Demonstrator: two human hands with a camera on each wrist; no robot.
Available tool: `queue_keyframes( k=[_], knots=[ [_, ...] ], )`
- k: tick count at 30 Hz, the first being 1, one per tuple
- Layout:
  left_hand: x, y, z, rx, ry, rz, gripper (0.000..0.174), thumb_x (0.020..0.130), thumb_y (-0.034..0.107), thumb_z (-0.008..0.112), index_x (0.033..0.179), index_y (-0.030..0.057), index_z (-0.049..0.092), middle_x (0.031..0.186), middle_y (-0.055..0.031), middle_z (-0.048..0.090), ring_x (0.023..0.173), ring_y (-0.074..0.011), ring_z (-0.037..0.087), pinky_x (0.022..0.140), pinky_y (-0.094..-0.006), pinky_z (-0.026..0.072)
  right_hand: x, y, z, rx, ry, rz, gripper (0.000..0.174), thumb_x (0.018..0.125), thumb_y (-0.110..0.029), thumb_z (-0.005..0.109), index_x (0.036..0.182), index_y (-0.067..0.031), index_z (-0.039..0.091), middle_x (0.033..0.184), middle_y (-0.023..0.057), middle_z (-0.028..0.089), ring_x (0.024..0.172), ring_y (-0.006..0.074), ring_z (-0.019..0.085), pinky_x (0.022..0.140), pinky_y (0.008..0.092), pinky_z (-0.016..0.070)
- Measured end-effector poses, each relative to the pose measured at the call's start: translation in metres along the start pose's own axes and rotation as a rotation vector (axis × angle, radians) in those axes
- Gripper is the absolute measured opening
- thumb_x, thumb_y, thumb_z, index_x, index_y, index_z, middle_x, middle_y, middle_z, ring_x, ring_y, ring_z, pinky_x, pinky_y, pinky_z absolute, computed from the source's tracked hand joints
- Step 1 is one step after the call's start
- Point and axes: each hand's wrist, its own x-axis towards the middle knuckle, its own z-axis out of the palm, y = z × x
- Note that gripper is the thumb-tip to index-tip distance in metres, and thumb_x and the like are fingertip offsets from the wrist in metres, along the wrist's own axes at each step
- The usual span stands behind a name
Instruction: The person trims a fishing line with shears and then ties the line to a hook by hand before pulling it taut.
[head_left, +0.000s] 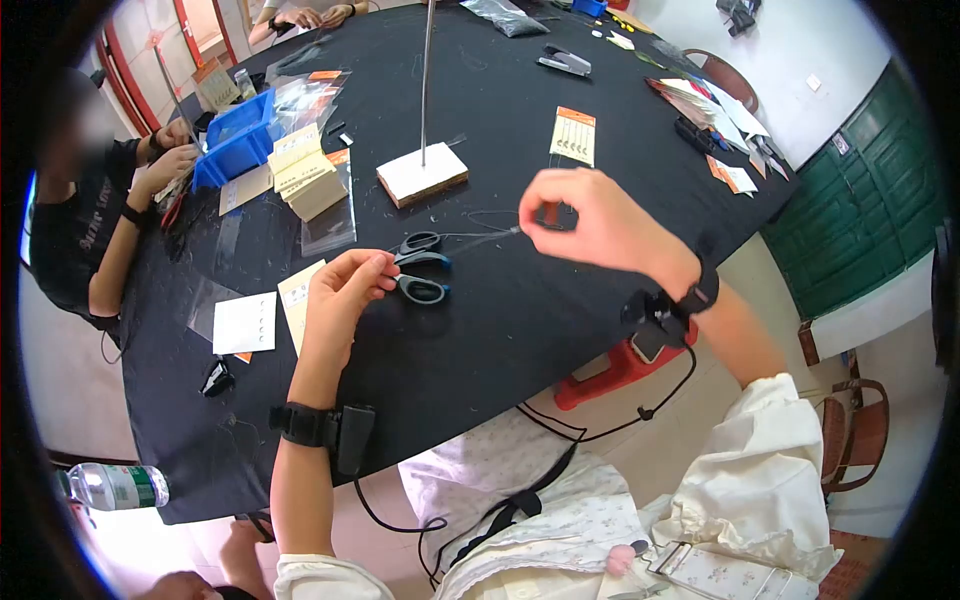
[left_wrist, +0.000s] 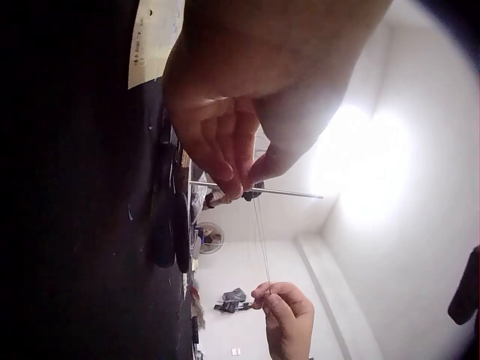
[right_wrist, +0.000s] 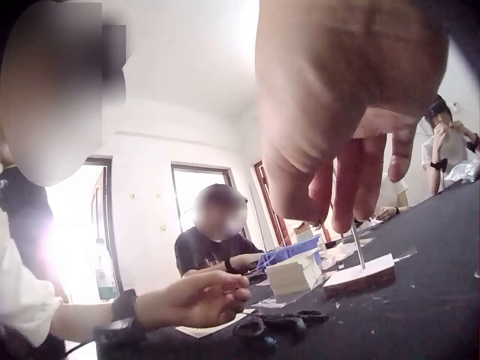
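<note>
My left hand [head_left: 345, 297] pinches a thin thread between thumb and fingertips, beside the black-and-grey scissors [head_left: 422, 268] lying on the black table. From there fine strands [left_wrist: 261, 240] run across to my right hand [head_left: 600, 225], raised to the right, whose thumb and forefinger pinch their other end. In the left wrist view the right hand [left_wrist: 289, 319] appears beyond the strands. The right wrist view shows the right hand [right_wrist: 352, 112] large at the top, its fingertips pointing down; what it pinches cannot be made out there. Behind both hands stands a metal rod [head_left: 427, 90] on a white block [head_left: 423, 175].
A blue basket [head_left: 235, 135], a stack of cream cards [head_left: 304, 175] and plastic bags lie at the left. Nearer are a white card [head_left: 244, 323] and a black clip [head_left: 216, 378]. An orange-topped card [head_left: 573, 137] and a stapler [head_left: 565, 61] lie farther back. Another person sits left.
</note>
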Motion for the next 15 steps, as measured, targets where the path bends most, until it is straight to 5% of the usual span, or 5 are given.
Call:
queue_keyframes(
  k=[5, 8, 15],
  knots=[
    [0.001, 0.001, -0.002, -0.047, 0.096, -0.015, 0.021, 0.089, 0.020, 0.054, 0.098, 0.0024, 0.061, 0.084, -0.0046, 0.063, 0.073, -0.0069, 0.056, 0.067, -0.0168, 0.0444, 0.031, 0.013, -0.012, 0.050, -0.103, 0.132, 0.007, 0.076, -0.010, 0.061, 0.079, -0.0036, 0.061, 0.072, 0.0010, 0.060, 0.067, 0.0088, 0.056, 0.064, 0.0218, 0.0435],
    [0.000, 0.004, -0.002, -0.129, 0.120, -0.012, 0.024, 0.091, 0.022, 0.051, 0.100, 0.0014, 0.060, 0.084, -0.0048, 0.063, 0.072, -0.0074, 0.056, 0.066, -0.0169, 0.0444, 0.052, 0.042, -0.015, 0.369, -0.260, 0.271, 0.016, 0.080, -0.015, 0.059, 0.082, 0.0004, 0.063, 0.075, 0.0018, 0.063, 0.070, 0.0071, 0.057, 0.066, 0.0210, 0.0449],
    [0.000, 0.003, -0.003, -0.081, 0.092, -0.019, 0.027, 0.092, 0.024, 0.049, 0.100, 0.0009, 0.060, 0.082, -0.0056, 0.062, 0.070, -0.0079, 0.056, 0.064, -0.0176, 0.0437, 0.075, 0.073, -0.025, 0.364, -0.222, 0.585, 0.015, 0.080, -0.020, 0.060, 0.083, -0.0072, 0.066, 0.074, -0.0002, 0.062, 0.065, 0.0052, 0.054, 0.054, 0.0176, 0.0374]
  ],
)
